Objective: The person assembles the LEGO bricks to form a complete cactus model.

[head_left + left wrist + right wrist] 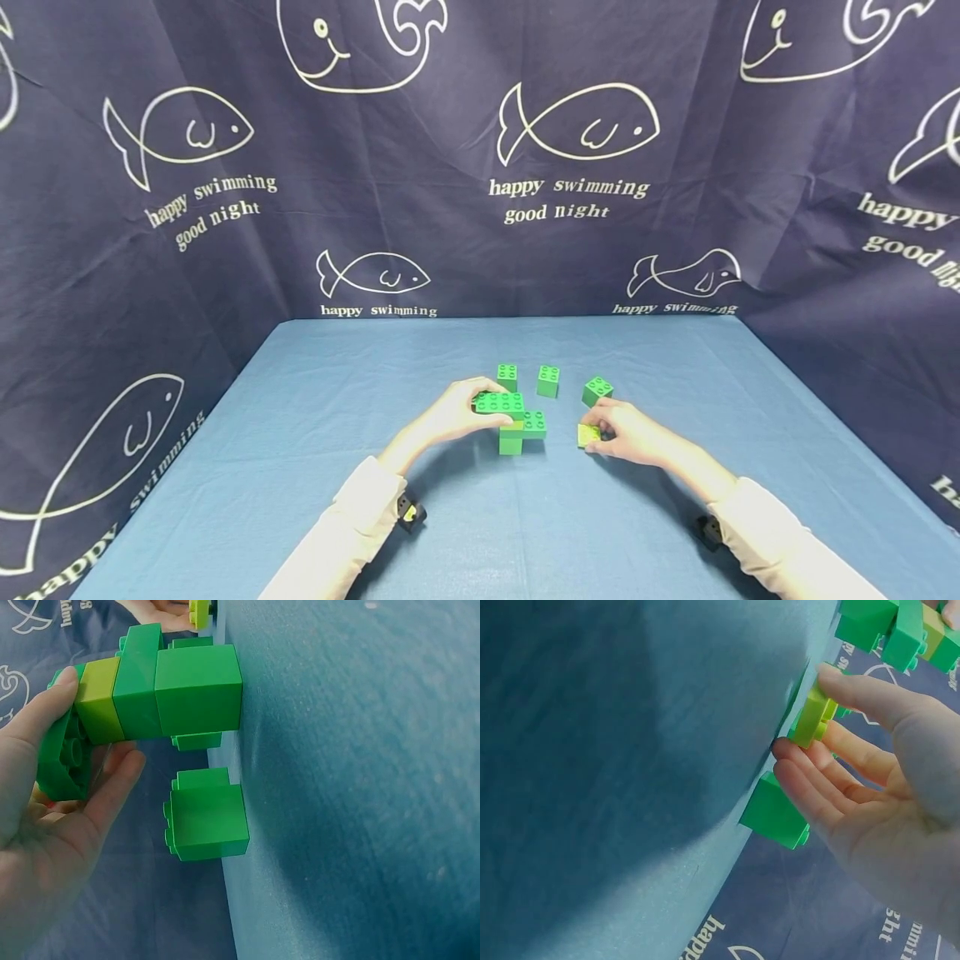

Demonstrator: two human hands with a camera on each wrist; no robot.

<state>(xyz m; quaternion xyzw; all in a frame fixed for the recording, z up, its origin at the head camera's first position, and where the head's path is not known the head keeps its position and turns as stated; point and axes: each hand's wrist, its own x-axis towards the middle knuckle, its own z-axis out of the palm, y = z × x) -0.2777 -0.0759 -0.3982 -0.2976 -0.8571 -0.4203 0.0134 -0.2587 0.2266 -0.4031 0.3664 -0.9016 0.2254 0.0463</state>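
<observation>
My left hand (459, 412) holds the top of a small stack of building bricks, thumb on the near side and fingers behind. The long green top brick (498, 404) lies over a yellow-green brick (98, 701). Under that come a sideways-jutting green brick (535, 426) and a green bottom brick (511, 444). To the right, my right hand (633, 431) pinches a flat yellow-green brick (810, 716) between thumb and fingers, low over the blue cloth. Part of this brick is hidden by the fingers.
Loose green bricks sit behind the hands: one (507, 377) just beyond the stack, another (548, 381) right of it, and a third (597, 391) beyond my right hand. A blue cloth (360, 375) covers the table. Dark curtains (465, 233) with fish drawings enclose it.
</observation>
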